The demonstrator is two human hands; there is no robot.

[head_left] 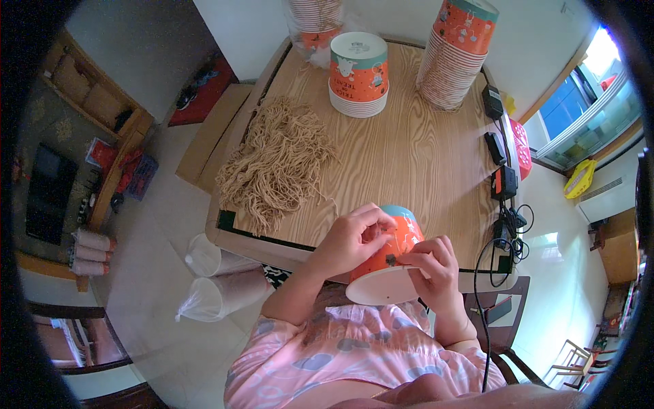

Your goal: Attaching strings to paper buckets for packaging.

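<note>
Leftmost, a dark flat screen (51, 194) stood by a wooden cabinet (102, 204), with wrapped cup stacks (92, 252) just below. Red mat (204, 95) on the floor, shoes on it; open cardboard box (211, 143) beside the surface (409, 157). Two clear-bagged stacks of pale cups (228, 296) lay on the floor tiles near the person's left side.

On the surface, left part: a loose, tangled heap of beige cords (276, 163), one strand trailing toward the person. Behind it, a bagged bucket stack (317, 24) at the far edge; next, a short stack of orange buckets (358, 78), upside down, teal band uppermost.

Near edge, centre: one orange bucket (403, 235) tilted between both hands, pale round end toward the person, teal end away. The left hand (361, 238) was at its side, fingers bent in toward the thumb; could not tell whether anything was pinched there. The right hand (432, 266) was close by the pale end, fingers curled, thumb near the printed wall; grip likewise unclear.

Farther right, a tall, leaning stack of buckets (453, 61) stood at the back. Black adapters (492, 102) and looping cables (521, 232) lined the right edge.
</note>
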